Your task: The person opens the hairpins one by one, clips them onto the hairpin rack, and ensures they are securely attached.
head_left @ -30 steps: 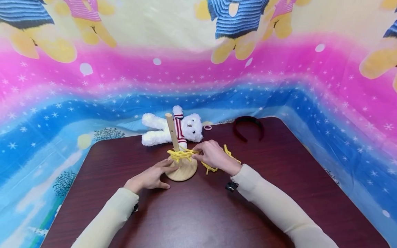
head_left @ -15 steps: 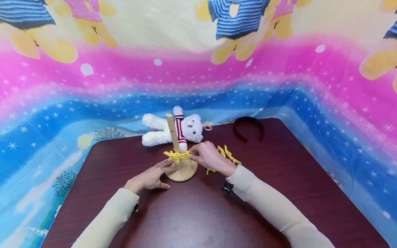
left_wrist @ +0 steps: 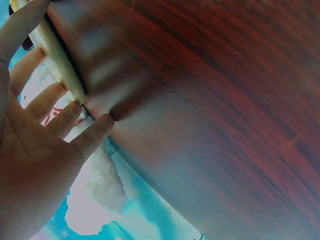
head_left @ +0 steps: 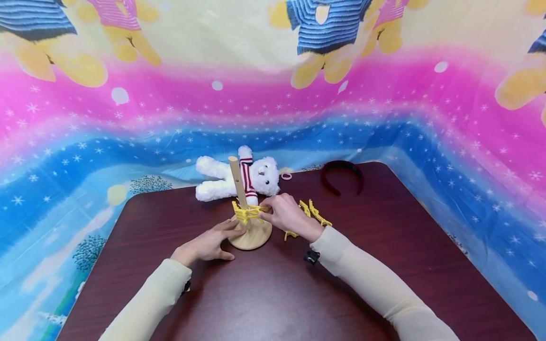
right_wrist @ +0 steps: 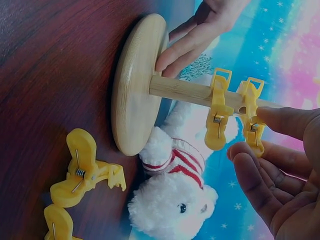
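A wooden stand with a round base (head_left: 256, 237) and upright post (head_left: 237, 180) stands on the table. My left hand (head_left: 209, 241) rests beside the base with its fingers spread, fingertips touching it. In the right wrist view, two yellow hair claw clips with metal springs sit at the post: a lower clip (right_wrist: 218, 110) closer to the base and an upper clip (right_wrist: 254, 120). The thumb and fingers of my right hand (head_left: 287, 214) pinch the upper clip. Whether its teeth close round the post is unclear.
More yellow claw clips (head_left: 317, 215) lie right of the stand. A white teddy bear (head_left: 264, 175) in a striped top lies behind it. A dark red headband (head_left: 341, 175) and small pink ring (head_left: 286, 176) are at the back. Patterned cloth (head_left: 384, 128) surrounds the table (head_left: 277, 293).
My right hand has moved slightly left toward the post, and the yellow clip in it has turned and now sits straighter at the post. My left hand has stayed at the base.
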{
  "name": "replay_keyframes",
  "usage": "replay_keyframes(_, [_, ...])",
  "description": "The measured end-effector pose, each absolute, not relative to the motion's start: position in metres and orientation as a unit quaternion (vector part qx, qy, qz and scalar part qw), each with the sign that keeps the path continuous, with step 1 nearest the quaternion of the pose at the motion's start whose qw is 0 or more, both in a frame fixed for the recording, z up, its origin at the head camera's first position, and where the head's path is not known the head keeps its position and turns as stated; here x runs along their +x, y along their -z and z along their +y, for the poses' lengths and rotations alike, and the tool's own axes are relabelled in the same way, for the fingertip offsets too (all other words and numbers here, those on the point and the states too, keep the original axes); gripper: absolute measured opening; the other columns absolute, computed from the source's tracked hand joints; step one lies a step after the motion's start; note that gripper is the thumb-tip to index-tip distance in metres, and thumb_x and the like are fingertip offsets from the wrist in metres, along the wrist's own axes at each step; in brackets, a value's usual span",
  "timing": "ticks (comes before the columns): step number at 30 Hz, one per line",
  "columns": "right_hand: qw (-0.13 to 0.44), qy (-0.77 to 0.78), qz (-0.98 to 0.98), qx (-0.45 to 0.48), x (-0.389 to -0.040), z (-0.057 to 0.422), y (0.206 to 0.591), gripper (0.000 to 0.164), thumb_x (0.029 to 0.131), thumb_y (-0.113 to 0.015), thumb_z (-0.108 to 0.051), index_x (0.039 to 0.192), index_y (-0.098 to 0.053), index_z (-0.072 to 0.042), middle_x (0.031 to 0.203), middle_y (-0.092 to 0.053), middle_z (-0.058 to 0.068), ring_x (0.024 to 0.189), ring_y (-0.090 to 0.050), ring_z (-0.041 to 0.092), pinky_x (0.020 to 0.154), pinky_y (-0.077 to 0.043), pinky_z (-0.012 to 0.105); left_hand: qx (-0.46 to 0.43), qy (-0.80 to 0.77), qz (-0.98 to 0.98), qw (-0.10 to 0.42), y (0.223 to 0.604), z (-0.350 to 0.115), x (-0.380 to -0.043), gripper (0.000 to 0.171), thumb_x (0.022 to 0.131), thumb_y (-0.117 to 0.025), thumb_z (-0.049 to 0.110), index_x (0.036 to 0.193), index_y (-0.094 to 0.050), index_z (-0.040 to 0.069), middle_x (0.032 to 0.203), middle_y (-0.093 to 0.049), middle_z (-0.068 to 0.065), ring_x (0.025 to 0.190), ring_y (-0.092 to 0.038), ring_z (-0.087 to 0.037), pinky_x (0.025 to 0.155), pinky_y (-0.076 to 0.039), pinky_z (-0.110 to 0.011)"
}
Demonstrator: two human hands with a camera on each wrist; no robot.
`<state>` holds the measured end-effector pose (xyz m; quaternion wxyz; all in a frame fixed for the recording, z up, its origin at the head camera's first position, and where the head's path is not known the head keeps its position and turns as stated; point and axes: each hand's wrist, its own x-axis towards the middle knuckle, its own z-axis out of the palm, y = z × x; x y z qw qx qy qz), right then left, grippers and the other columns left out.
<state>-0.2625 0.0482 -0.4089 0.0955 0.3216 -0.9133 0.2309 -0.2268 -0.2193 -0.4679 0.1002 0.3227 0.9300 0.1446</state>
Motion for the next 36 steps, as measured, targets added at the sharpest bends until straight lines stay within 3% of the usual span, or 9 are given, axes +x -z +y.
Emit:
replay_keyframes(8, [0.09,-0.225,-0.917,0.318,-0.262,0.048,0.407,0.02,0.087,-0.076,-0.031,0.098,-0.078,-0.014,0.083,-0.077,0.001,0.071,-0.066,0.011,0.067,-0.052,0.03,0.321,-0.147,0.93,0.102,0.467,-0.219,-0.226,0.079,0.08,-0.084,0.031,0.15,-0.048,0.02,0.162,-0.031,-0.018,0.151,-0.025,-0.041,0.116,-0.035,-0.055])
replay_keyframes(16, [0.079,-0.212,-0.924,0.309,-0.263,0.051,0.407,0.025,0.086,-0.077,-0.036,0.101,-0.077,-0.017,0.075,-0.071,-0.004,0.066,-0.058,0.008,0.064,-0.047,0.028,0.32,-0.147,0.93,0.103,0.466,-0.218,-0.225,0.079,0.08,-0.084,0.031,0.15,-0.048,0.02,0.163,-0.03,-0.018,0.152,-0.024,-0.04,0.116,-0.035,-0.054])
replay_keyframes(26, [0.055,-0.237,-0.929,0.279,-0.26,0.064,0.405,0.034,0.086,-0.077,-0.039,0.108,-0.076,-0.012,0.093,-0.078,0.002,0.078,-0.069,0.013,0.074,-0.054,0.033,0.319,-0.145,0.931,0.104,0.467,-0.219,-0.226,0.079,0.08,-0.084,0.032,0.15,-0.048,0.021,0.163,-0.029,-0.017,0.152,-0.023,-0.039,0.117,-0.034,-0.053])
replay_keyframes(36, [0.04,-0.26,-0.933,0.246,-0.258,0.094,0.405,0.035,0.086,-0.077,-0.037,0.111,-0.075,-0.013,0.096,-0.077,0.0,0.083,-0.07,0.012,0.076,-0.055,0.032,0.316,-0.144,0.932,0.105,0.467,-0.219,-0.225,0.079,0.08,-0.084,0.031,0.15,-0.048,0.02,0.163,-0.029,-0.016,0.152,-0.023,-0.039,0.116,-0.035,-0.053])
